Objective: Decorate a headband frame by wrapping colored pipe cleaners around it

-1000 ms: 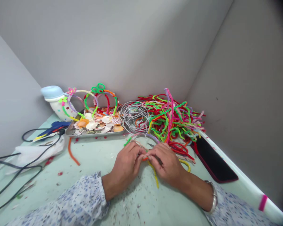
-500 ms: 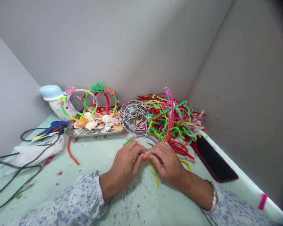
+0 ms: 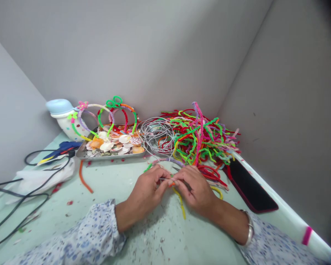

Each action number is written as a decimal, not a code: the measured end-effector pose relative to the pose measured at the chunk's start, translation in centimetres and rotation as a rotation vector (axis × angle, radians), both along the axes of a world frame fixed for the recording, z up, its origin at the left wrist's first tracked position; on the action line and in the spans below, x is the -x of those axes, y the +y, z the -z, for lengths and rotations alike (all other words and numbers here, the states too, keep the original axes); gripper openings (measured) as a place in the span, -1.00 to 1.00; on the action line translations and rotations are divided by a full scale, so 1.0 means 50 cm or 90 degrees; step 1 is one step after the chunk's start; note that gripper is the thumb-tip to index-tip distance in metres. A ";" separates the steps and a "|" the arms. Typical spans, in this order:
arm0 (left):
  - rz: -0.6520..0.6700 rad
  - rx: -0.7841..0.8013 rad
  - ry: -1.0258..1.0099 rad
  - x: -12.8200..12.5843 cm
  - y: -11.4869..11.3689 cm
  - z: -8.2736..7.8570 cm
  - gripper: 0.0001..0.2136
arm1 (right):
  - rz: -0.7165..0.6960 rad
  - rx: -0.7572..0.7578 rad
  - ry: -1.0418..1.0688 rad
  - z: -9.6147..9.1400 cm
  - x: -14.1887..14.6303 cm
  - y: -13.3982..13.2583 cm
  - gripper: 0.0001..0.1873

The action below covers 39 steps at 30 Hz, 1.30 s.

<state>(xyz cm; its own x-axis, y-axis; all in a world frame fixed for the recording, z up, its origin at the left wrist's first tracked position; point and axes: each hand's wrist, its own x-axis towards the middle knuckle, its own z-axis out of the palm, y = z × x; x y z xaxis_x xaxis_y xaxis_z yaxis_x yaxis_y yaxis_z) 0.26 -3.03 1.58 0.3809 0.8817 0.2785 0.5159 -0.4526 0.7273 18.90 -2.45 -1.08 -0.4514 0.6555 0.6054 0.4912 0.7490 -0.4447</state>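
My left hand [image 3: 147, 191] and my right hand [image 3: 194, 189] meet at their fingertips low in the middle of the pale green table [image 3: 110, 187]. Both are pinched on a thin grey wire headband [image 3: 168, 161] with orange pipe cleaner at the pinch. A yellow pipe cleaner [image 3: 180, 204] trails from under my right fingers toward me. A big heap of coloured pipe cleaners [image 3: 201, 138] lies just behind my right hand.
A metal tray of shells [image 3: 116, 145] holds finished wrapped headbands [image 3: 118, 110]. Bare wire hoops [image 3: 157, 136] lie beside it. A glue gun [image 3: 59, 150], black cables [image 3: 22, 195], white cloth [image 3: 35, 176], a loose orange pipe cleaner [image 3: 84, 180] and a jar [image 3: 63, 117] are left; a phone [image 3: 249, 187] right.
Almost nothing: my fingers shifted slightly on the wire at the pinch, and my left forearm drew a little toward me.
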 end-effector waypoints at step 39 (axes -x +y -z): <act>0.030 0.128 -0.026 0.004 0.015 0.000 -0.67 | 0.014 0.010 -0.041 -0.003 0.007 -0.002 -0.88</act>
